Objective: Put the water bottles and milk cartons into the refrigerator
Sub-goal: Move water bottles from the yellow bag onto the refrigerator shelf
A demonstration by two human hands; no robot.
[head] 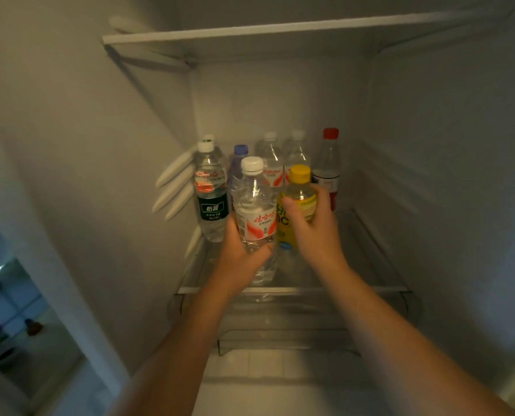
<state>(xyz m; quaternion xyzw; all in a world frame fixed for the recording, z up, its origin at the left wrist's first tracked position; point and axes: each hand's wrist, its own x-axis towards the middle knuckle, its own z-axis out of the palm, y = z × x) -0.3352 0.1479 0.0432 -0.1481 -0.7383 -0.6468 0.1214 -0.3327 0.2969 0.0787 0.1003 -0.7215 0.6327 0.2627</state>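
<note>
Left hand [241, 256] is wrapped round the lower half of a white-capped water bottle [254, 205], and the right hand [313, 223] is curled round a yellow-capped bottle [298, 199] just beside it (looks more like a vitamin drink, but the label's half hidden). Both are upright over the front of the glass shelf [370, 265]; can't tell if they've touched down. Behind them is a back row: green-label bottle [211, 199], blue-capped bottle [240, 154], two clear bottles [269, 157], red-capped bottle [328, 166]. So I'd call this the placing step. Next move calls for setting both flat in the front space, then letting go without bumping that row. No milk cartons in sight.
</note>
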